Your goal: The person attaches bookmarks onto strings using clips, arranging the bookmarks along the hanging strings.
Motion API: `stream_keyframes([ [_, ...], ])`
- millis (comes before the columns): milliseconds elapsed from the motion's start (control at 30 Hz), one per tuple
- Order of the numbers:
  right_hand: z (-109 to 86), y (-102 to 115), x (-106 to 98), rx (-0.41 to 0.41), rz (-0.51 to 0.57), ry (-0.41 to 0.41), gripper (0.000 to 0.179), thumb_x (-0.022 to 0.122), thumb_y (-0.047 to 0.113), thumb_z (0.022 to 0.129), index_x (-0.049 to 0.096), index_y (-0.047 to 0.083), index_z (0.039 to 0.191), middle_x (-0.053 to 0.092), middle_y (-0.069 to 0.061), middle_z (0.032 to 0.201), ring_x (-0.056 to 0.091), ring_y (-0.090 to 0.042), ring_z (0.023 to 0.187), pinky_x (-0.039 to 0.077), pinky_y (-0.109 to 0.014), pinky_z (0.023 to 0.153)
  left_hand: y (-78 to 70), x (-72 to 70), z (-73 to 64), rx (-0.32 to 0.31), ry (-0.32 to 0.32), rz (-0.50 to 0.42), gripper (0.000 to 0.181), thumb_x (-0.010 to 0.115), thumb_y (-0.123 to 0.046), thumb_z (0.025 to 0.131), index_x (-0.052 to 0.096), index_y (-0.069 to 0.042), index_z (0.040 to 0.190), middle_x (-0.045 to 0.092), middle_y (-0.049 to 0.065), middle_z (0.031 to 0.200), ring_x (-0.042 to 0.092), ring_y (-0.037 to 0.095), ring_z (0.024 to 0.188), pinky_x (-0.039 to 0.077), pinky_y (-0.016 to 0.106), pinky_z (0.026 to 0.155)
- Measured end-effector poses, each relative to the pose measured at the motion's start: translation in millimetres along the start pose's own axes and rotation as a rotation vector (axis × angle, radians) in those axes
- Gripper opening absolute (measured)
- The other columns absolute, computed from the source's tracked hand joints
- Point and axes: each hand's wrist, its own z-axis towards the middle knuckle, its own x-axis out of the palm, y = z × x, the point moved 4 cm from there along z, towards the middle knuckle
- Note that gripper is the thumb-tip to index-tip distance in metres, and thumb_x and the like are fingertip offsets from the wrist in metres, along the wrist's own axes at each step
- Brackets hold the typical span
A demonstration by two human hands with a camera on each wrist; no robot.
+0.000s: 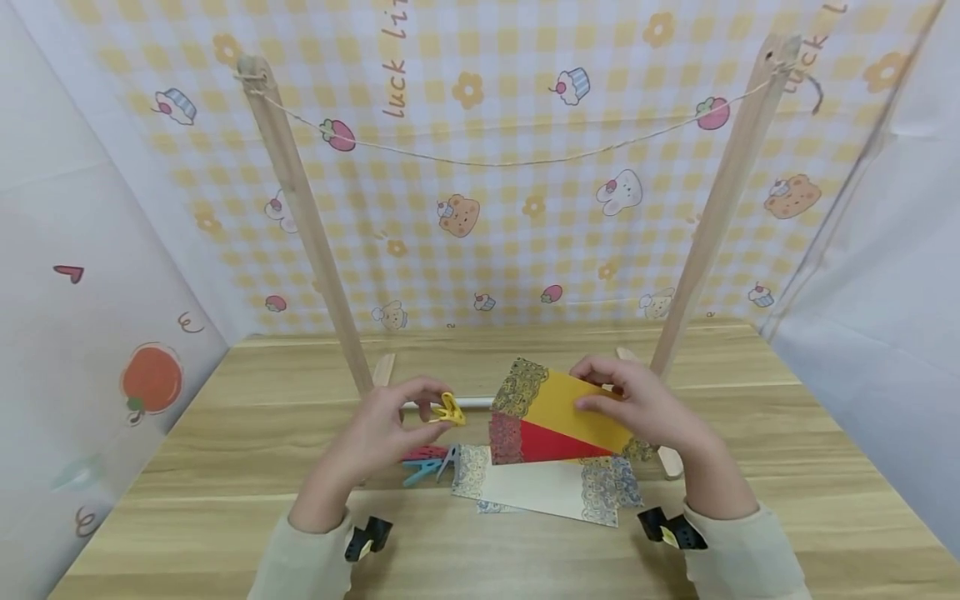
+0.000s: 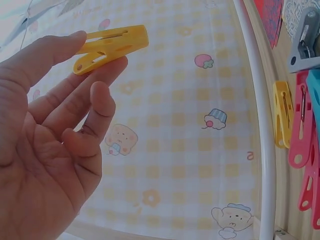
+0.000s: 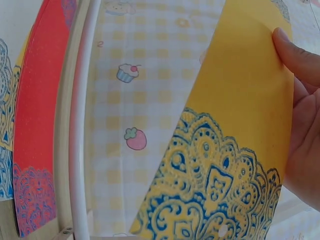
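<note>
Between the thumb and fingers of my left hand is a yellow clothespin, pinched at its handle end. My right hand grips a yellow card by its edge, thumb on the face; blue lace pattern covers the card's ends. Below the held card, a red card with a patterned end lies over a cream card on the table. Left of these cards, several clothespins lie together: a blue one, a grey one, pink ones and another yellow one.
A string sags between two upright wooden posts, the left post and the right post. A white rod runs low between them. Behind hangs a yellow checked cloth with cartoon prints. Everything stands on a wood-grain table.
</note>
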Motion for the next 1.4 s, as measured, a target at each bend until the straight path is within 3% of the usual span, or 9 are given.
stream_keyframes([
  [167,-1.1,1.0,-4.8,0.020,-0.009,-0.054,0.020,0.074,0.010,0.087,0.068,0.009,0.106,0.071,-0.008,0.109,0.064,-0.019,0.099,0.046,-0.023,0.068,-2.6,0.4,0.1,0.013,-0.010,0.002,0.027,0.078,-0.015,0.086,0.069,-0.019,0.112,0.070,-0.008,0.089,0.055,0.014,0.077,0.037,0.020,0.053],
  [367,-3.0,-4.2,-12.3,0.010,0.022,-0.122,0.018,0.073,0.005,0.087,0.068,0.008,0.104,0.073,-0.007,0.098,0.060,-0.007,0.081,0.046,-0.023,0.063,-7.3,6.1,3.6,0.023,-0.031,-0.045,0.029,0.078,-0.017,0.086,0.068,-0.015,0.113,0.067,-0.006,0.085,0.055,0.015,0.076,0.039,0.018,0.053],
  [500,-5.9,-6.6,-19.7,-0.014,0.081,-0.178,0.018,0.071,0.000,0.088,0.066,0.003,0.104,0.074,-0.009,0.095,0.062,-0.008,0.072,0.052,-0.023,0.059,-9.0,9.1,9.1,0.024,-0.050,-0.097,0.030,0.078,-0.014,0.086,0.066,-0.009,0.114,0.063,-0.003,0.082,0.054,0.010,0.075,0.043,0.020,0.057],
  [733,-10.3,-9.3,-29.3,-0.027,0.228,-0.261,0.017,0.065,-0.005,0.091,0.060,-0.007,0.108,0.070,0.021,0.096,0.070,-0.012,0.067,0.059,-0.032,0.053,-14.9,9.0,20.3,0.019,-0.060,-0.111,0.031,0.077,-0.016,0.087,0.065,-0.013,0.115,0.065,-0.003,0.085,0.057,0.006,0.077,0.047,0.022,0.063],
  [833,-11.7,-10.0,-33.3,-0.031,0.252,-0.308,0.017,0.064,-0.007,0.091,0.058,-0.008,0.108,0.070,0.023,0.096,0.071,-0.010,0.068,0.059,-0.031,0.054,-19.6,9.2,27.0,0.031,-0.053,-0.128,0.032,0.076,-0.017,0.088,0.064,-0.013,0.117,0.067,-0.001,0.093,0.060,0.007,0.079,0.046,0.022,0.064],
  [933,-12.3,-10.2,-36.9,-0.031,0.283,-0.349,0.017,0.063,-0.007,0.091,0.059,-0.005,0.107,0.072,0.021,0.099,0.071,-0.009,0.070,0.059,-0.029,0.055,-26.4,8.6,35.1,0.066,-0.060,-0.141,0.033,0.076,-0.016,0.088,0.064,-0.012,0.118,0.067,0.002,0.100,0.062,0.008,0.081,0.046,0.022,0.062],
  [1133,-14.8,-7.8,-40.8,-0.037,0.408,-0.425,0.024,0.063,-0.009,0.091,0.063,0.011,0.104,0.074,0.016,0.100,0.071,-0.007,0.070,0.059,-0.025,0.057,-42.3,5.5,49.4,0.130,-0.051,-0.161,0.033,0.071,-0.010,0.091,0.061,-0.010,0.123,0.069,0.006,0.094,0.062,0.011,0.079,0.046,0.022,0.059],
  [1400,-17.3,-3.7,-47.6,-0.024,0.470,-0.546,0.025,0.064,-0.009,0.090,0.066,0.013,0.102,0.075,0.014,0.101,0.072,-0.006,0.073,0.059,-0.024,0.060,-62.9,-4.8,68.3,0.189,-0.108,-0.241,0.030,0.062,0.002,0.095,0.058,-0.003,0.124,0.065,0.015,0.110,0.062,0.019,0.075,0.050,0.023,0.061],
])
